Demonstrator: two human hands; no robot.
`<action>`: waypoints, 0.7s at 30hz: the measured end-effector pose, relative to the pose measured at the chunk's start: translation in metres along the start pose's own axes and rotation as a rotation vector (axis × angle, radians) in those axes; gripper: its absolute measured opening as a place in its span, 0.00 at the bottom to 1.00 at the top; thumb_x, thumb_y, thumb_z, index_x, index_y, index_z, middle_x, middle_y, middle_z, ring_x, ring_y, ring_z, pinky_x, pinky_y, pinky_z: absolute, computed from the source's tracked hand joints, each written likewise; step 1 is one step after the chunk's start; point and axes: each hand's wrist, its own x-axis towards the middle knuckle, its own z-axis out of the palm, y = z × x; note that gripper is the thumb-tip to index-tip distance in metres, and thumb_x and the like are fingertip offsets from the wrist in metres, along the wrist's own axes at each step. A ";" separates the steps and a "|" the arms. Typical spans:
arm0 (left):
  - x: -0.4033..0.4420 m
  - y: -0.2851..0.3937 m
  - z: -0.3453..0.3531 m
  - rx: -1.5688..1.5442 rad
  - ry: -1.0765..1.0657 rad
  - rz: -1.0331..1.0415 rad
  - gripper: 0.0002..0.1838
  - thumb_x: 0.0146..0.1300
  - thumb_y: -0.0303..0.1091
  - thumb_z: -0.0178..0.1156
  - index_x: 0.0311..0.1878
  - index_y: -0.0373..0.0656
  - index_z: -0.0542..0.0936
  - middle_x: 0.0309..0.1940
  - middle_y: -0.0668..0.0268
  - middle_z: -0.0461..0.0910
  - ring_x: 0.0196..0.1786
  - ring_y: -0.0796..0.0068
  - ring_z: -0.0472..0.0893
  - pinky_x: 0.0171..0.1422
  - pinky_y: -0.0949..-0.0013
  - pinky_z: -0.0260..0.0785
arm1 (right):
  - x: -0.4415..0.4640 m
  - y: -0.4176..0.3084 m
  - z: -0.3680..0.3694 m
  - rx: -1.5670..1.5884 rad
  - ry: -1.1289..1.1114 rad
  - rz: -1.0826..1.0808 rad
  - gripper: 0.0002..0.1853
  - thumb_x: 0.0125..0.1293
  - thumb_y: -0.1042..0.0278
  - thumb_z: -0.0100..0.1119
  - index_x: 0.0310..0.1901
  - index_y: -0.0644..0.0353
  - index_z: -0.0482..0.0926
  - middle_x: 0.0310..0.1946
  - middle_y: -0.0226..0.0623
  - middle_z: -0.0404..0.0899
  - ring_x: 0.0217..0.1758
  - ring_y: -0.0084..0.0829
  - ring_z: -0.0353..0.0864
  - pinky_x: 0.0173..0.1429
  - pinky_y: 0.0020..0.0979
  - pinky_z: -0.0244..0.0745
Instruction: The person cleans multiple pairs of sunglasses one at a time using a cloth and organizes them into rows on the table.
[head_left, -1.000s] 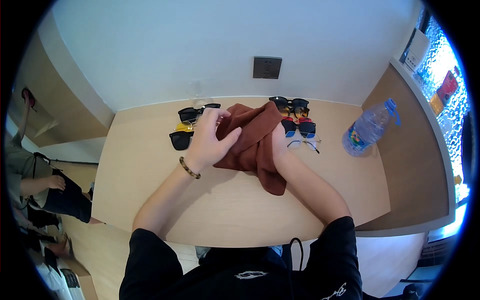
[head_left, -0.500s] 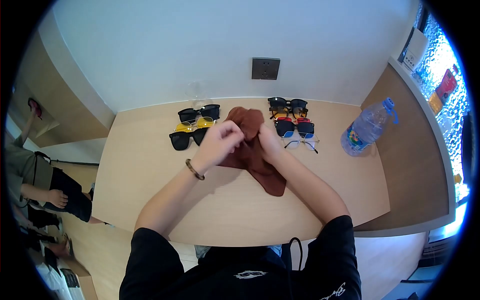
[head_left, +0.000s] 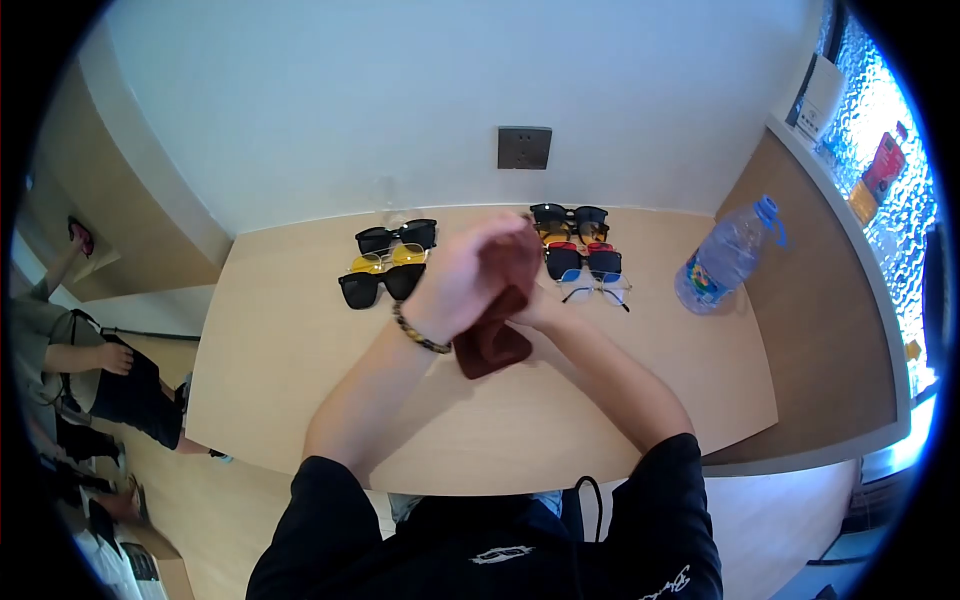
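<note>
A reddish-brown cloth (head_left: 492, 345) is bunched between my two hands above the middle of the table, one end hanging toward me. My left hand (head_left: 462, 275) is curled over the upper part of the cloth, slightly blurred, with a beaded bracelet on its wrist. Behind it, my right hand (head_left: 540, 308) grips the cloth from the other side; most of its fingers are hidden. Just left of the hands lie black sunglasses (head_left: 372, 286), yellow-lensed glasses (head_left: 405, 256) and more dark sunglasses (head_left: 398, 236). To the right are red-and-black glasses (head_left: 585, 262) and clear thin-framed glasses (head_left: 600, 287).
Dark sunglasses (head_left: 568, 215) sit at the back of the table (head_left: 300, 350). A large clear plastic bottle (head_left: 722, 258) stands by the right side panel (head_left: 840, 310). A wall socket (head_left: 524, 148) is ahead. Another person's hand (head_left: 115, 358) shows at far left.
My left hand has moved right and over the cloth, covering much of my right hand. The cloth is gathered more tightly, and its hanging end has shifted left.
</note>
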 end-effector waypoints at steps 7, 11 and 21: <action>0.002 -0.046 0.005 0.354 -0.237 -0.150 0.09 0.77 0.35 0.54 0.42 0.39 0.77 0.38 0.63 0.82 0.40 0.76 0.81 0.47 0.72 0.75 | -0.011 -0.019 -0.008 0.569 -0.048 0.243 0.25 0.71 0.66 0.56 0.69 0.59 0.67 0.68 0.46 0.70 0.72 0.38 0.69 0.71 0.36 0.67; -0.003 -0.050 0.004 0.674 -0.306 -0.147 0.09 0.76 0.35 0.55 0.42 0.40 0.77 0.36 0.67 0.82 0.38 0.79 0.81 0.44 0.74 0.75 | -0.012 -0.043 -0.008 0.798 -0.126 0.209 0.25 0.71 0.67 0.56 0.68 0.58 0.67 0.67 0.45 0.70 0.71 0.38 0.70 0.70 0.36 0.68; 0.065 -0.083 -0.026 1.749 -0.158 0.311 0.18 0.60 0.39 0.68 0.50 0.39 0.80 0.46 0.55 0.79 0.53 0.55 0.79 0.59 0.56 0.72 | -0.015 -0.032 0.027 1.000 -0.026 0.299 0.25 0.71 0.69 0.56 0.68 0.58 0.65 0.65 0.44 0.71 0.68 0.37 0.71 0.66 0.35 0.71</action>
